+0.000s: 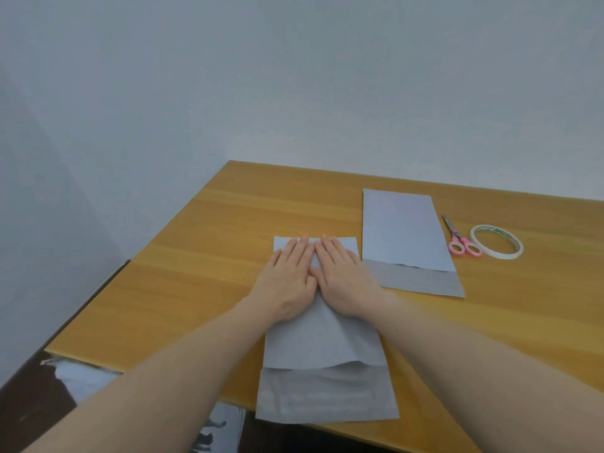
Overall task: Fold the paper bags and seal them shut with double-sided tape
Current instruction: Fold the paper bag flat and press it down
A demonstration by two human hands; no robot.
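A pale grey paper bag lies flat on the wooden table, its open mouth toward me and hanging slightly over the near edge. My left hand and my right hand rest side by side, palms down and fingers together, pressing flat on the bag's far end. Neither hand grips anything. A second grey paper bag lies flat to the right, apart from the first. A roll of double-sided tape lies on the table at the far right.
Pink-handled scissors lie between the second bag and the tape roll. The table's left edge and near edge are close to the first bag. White papers show below the table at the left. A plain wall stands behind.
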